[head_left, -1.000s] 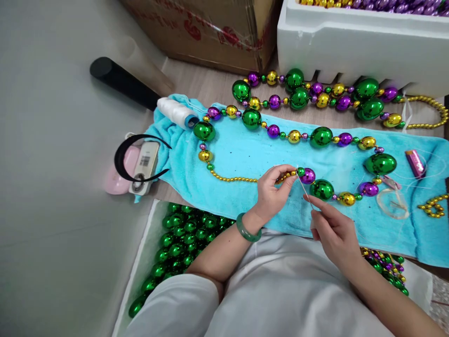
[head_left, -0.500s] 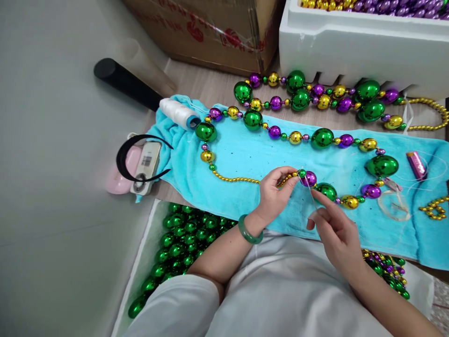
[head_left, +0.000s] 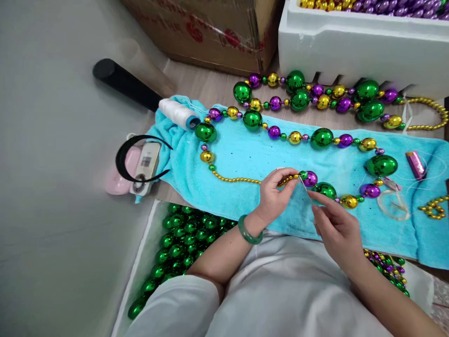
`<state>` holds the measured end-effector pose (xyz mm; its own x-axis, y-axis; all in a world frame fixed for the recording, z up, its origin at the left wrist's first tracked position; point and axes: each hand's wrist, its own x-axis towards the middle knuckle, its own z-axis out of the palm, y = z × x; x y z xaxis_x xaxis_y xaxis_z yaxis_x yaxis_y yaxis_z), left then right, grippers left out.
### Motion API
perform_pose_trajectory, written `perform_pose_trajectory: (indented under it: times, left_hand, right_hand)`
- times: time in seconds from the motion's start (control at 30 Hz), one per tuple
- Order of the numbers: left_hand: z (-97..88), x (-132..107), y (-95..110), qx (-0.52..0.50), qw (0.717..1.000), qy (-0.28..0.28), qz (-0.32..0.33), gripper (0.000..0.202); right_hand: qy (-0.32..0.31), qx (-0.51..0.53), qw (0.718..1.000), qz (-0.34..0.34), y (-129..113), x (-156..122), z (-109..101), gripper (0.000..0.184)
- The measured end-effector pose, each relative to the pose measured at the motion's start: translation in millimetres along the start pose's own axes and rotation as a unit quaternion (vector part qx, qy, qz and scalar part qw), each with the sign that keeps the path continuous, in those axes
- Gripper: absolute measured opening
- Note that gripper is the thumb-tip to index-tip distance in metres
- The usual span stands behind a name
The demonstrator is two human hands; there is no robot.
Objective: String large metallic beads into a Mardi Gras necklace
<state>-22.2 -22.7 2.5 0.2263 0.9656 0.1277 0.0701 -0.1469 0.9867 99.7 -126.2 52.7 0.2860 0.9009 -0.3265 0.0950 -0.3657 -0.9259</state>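
My left hand (head_left: pixel 275 194), with a green bangle on its wrist, pinches a bead necklace (head_left: pixel 322 137) where its small gold beads meet a green bead. The necklace lies in a loop on a turquoise towel (head_left: pixel 238 150), with large green, purple and gold beads. Just to the right, my right hand (head_left: pixel 335 229) is closed on a thin pale thread (head_left: pixel 306 189), which runs taut up to the pinched spot. The tips of my left fingers partly hide the point where thread and beads meet.
A second bead necklace (head_left: pixel 300 100) lies behind the towel, by a white foam box (head_left: pixel 351 47) of beads and a cardboard box (head_left: pixel 217 32). A thread spool (head_left: pixel 177 113), black headband (head_left: pixel 122 161) and pink lighter (head_left: pixel 416 164) lie around. Green beads (head_left: pixel 175 238) fill a tray near my left arm.
My right hand has shifted slightly, its thumb moving up closer to the index finger. The thread's slant has changed a little. My left hand keeps its pinch on the necklace.
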Motion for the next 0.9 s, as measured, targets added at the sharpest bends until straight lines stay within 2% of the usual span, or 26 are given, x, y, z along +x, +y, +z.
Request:
perform_pose_trajectory:
  times: [0.7, 0.9]
  left_hand:
    - [-1.1, 2.9, -3.0, 0.021, 0.999, 0.004, 0.05, 0.012]
    - [-2.8, 3.9, -2.1, 0.058, 0.995, 0.005, 0.08, 0.013]
  right_hand:
    - [-0.011, -0.002, 1.0, 0.006, -5.8, 1.6, -4.9, 0.036]
    - [-0.013, -0.012, 1.0, 0.003, -5.3, 0.2, -6.3, 0.038]
